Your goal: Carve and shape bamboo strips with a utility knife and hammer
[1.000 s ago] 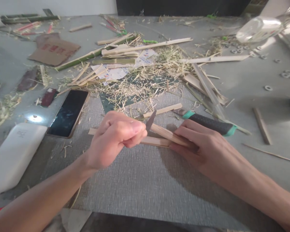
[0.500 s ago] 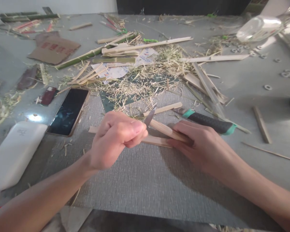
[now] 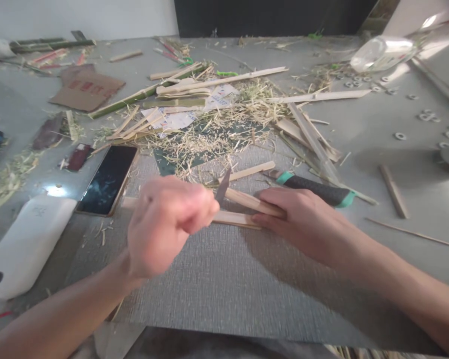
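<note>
A knife (image 3: 223, 187) is gripped in my left hand (image 3: 168, 219), which is smeared by motion; the pointed blade stands up past the fist and its handle is hidden. My right hand (image 3: 303, 219) is closed around a split bamboo strip (image 3: 253, 202), whose free end points toward the blade. Under it lies a flatter bamboo strip (image 3: 235, 218), running left behind my left fist, with my right fingertips at its end. Just beyond my right hand rests a black and green tool handle (image 3: 316, 190). Both hands are over a grey textured mat (image 3: 209, 289).
Bamboo shavings (image 3: 205, 139) and several strips heap up behind the hands. At left are a phone (image 3: 108, 179), a white power bank (image 3: 26, 244) and torn cardboard (image 3: 88, 89). On the right lie metal-looking rings (image 3: 426, 115), a clear bottle (image 3: 383, 54) and a wooden stick (image 3: 393, 192).
My left hand with the knife has shifted slightly left, and the blade sits more upright near the strip's end. The whole view has tilted a little; my right hand keeps its hold.
</note>
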A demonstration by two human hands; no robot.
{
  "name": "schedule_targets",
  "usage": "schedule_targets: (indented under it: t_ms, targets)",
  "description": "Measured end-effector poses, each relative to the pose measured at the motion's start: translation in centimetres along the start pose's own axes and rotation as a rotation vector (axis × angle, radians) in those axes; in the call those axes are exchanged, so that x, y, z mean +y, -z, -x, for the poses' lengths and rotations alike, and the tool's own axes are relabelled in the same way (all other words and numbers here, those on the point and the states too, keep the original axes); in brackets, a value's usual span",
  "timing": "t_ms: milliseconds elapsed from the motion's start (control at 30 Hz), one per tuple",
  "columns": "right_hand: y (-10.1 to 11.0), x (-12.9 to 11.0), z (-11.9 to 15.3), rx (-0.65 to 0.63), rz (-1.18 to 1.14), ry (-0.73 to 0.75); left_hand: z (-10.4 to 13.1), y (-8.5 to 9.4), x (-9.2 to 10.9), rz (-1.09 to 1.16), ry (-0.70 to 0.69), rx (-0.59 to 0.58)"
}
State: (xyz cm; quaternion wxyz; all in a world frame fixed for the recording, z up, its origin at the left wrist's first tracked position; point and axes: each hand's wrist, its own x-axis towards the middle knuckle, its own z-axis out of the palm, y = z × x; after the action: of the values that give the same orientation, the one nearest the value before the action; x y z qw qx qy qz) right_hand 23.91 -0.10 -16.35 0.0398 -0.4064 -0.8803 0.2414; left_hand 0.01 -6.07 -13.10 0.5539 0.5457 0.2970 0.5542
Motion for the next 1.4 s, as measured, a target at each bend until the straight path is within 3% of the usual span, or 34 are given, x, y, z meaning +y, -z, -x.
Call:
schedule_targets:
  t_ms: [233,367,500,700,967,1167,1400]
  targets:
    - [-0.1,0.0,0.1,0.01,0.012,-0.035,1.2,-1.2,0.0,-0.231,-0.052,-0.025]
    - [-0.2,0.2,0.0,0.011,-0.018,-0.035,0.2,0.2,0.0,-0.072,-0.026,0.045]
    - [-0.4,0.8,-0.1,0.031,-0.031,-0.005,-0.9,1.8,0.5,0.079,0.036,0.033]
    - [-0.3,1.1,0.0,0.036,-0.053,0.037,-0.8,1.5,0.1,0.06,0.118,0.098]
    - [-0.3,0.7,0.1,0.035,-0.016,0.021,-0.7,1.6,-1.4,0.029,0.108,0.054]
    - [-0.3,0.7,0.0,0.044,-0.019,0.027,-0.8,1.5,-1.6,-0.003,0.059,-0.015]
    - [-0.4,0.8,0.1,0.029,-0.017,0.011,-0.8,1.8,-1.6,-0.031,0.105,-0.046]
